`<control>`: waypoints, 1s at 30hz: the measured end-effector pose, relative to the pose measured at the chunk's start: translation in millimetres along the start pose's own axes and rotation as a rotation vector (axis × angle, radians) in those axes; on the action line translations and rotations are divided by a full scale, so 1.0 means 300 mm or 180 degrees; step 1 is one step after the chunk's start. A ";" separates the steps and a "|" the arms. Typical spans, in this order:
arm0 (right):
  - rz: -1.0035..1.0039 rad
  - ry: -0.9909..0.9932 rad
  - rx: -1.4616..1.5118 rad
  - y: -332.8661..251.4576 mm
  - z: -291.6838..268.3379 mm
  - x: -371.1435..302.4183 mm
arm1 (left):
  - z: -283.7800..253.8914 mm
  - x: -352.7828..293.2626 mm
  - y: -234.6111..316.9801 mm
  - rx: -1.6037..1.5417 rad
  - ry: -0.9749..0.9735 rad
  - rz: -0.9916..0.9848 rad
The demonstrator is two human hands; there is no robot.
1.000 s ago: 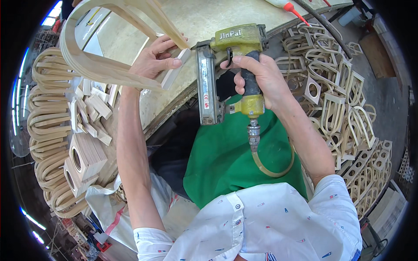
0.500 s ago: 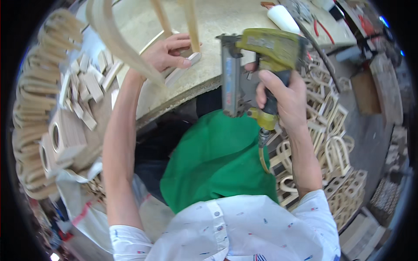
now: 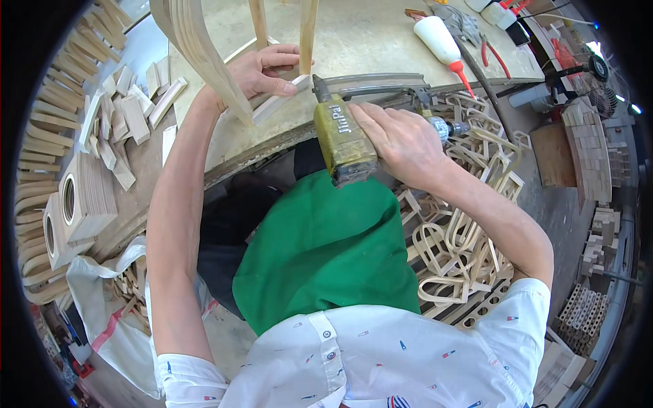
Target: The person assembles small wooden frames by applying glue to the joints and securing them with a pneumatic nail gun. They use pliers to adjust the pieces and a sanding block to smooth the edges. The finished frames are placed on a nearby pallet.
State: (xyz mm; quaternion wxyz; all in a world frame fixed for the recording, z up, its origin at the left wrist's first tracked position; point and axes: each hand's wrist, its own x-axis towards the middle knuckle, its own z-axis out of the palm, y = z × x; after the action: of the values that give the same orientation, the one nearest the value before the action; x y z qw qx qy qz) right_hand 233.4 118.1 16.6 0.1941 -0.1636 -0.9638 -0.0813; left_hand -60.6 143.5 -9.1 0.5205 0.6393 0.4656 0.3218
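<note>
My left hand (image 3: 257, 73) grips a pale wooden frame near the front edge of the workbench. Its thumb presses on the short wooden crosspiece (image 3: 280, 100), and its fingers reach toward a thin upright (image 3: 308, 34). A thick curved wooden leg (image 3: 204, 58) of the frame rises beside my left wrist. In my right hand (image 3: 405, 143) is a yellow pneumatic nail gun (image 3: 345, 146), turned on its side. Its nose is right by the crosspiece's right end; whether they touch, I cannot tell. The gun's magazine lies along the bench edge.
A white glue bottle (image 3: 439, 41) with a red tip and red-handled pliers (image 3: 495, 60) lie on the bench's right side. Small wood blocks (image 3: 132, 115) are heaped at left, near curved wooden pieces (image 3: 51, 122). Looped wooden frames (image 3: 449, 245) pile up below right.
My right hand has swung the nail gun from upright to sideways and brought its nose left to the crosspiece. My left hand stays on the frame.
</note>
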 end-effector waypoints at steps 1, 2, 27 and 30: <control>-0.0022 0.0025 -0.0030 0.000 0.013 -0.001 | -0.002 0.003 -0.008 -0.0002 0.0018 0.0034; -0.0046 0.0050 -0.0059 0.000 0.023 -0.003 | -0.006 0.009 -0.023 -0.0004 0.0037 0.0069; -0.0079 -0.0047 -0.0155 -0.035 0.055 0.002 | 0.004 0.005 -0.003 0.0183 0.0047 0.0066; -0.0079 -0.0051 -0.0188 -0.040 0.058 0.002 | 0.004 0.008 -0.017 0.0095 0.0043 0.0182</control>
State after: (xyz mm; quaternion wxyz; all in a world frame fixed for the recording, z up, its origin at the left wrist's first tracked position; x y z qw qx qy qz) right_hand 222.8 111.0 -0.2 0.1805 -0.1580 -0.9645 -0.1107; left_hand -59.9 145.4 -14.4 0.4984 0.6579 0.4554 0.3339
